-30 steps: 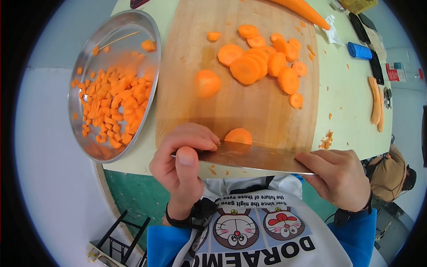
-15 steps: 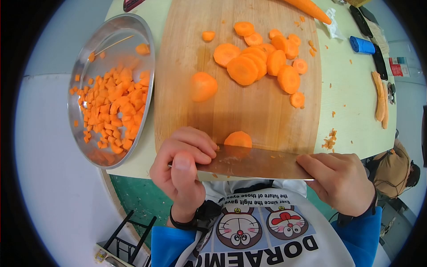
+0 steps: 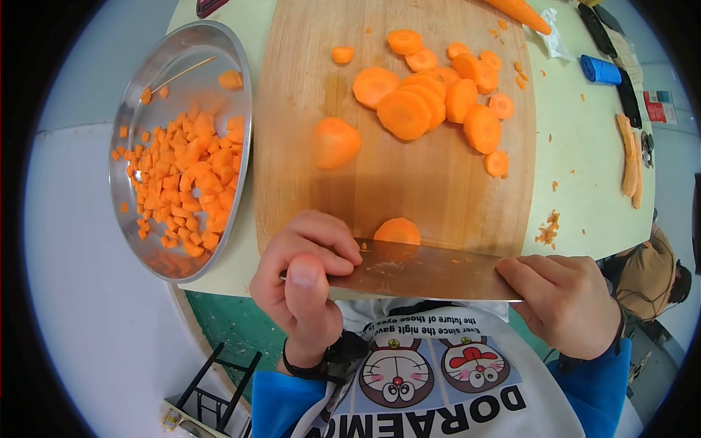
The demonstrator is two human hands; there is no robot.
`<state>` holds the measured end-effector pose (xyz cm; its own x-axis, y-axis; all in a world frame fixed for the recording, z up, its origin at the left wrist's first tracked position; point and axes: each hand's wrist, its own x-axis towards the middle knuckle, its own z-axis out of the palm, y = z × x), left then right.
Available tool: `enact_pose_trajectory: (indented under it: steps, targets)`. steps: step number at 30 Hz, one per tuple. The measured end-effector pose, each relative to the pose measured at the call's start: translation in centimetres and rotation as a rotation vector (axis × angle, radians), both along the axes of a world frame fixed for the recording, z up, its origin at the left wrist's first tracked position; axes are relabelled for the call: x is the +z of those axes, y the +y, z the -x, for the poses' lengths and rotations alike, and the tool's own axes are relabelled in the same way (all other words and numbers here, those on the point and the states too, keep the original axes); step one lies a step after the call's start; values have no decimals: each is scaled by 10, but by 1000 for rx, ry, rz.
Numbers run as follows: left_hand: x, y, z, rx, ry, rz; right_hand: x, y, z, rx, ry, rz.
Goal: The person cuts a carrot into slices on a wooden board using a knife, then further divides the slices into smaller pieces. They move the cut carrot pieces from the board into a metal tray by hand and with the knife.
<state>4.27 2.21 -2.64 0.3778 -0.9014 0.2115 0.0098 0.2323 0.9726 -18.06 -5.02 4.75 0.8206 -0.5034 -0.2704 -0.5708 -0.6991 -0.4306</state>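
Carrot slices (image 3: 431, 95) lie on the cutting board (image 3: 409, 182) — the metal bowl (image 3: 157, 80) sits left of it.

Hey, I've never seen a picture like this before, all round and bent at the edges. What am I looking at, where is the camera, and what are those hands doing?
The camera sits on a person's head and looks down at their own two hands, so the view curves at the edges. There is no machine here.

The left hand closes its grip around one end of a wide knife, and the right hand closes on the other end. The blade lies across the near edge of a wooden cutting board, right next to one carrot slice.

Farther up the board lies a heap of round carrot slices. To the left, a metal bowl holds small carrot cubes. Everything stands on a pale table; a whole carrot shows at the top.
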Motion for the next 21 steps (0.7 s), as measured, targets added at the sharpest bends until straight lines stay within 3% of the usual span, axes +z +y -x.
enact_pose_trajectory:
  steps: [21]
  targets:
    - [-5, -2, -1, 11, -4, -17, -7, 2, -2, -13, -8, -29]
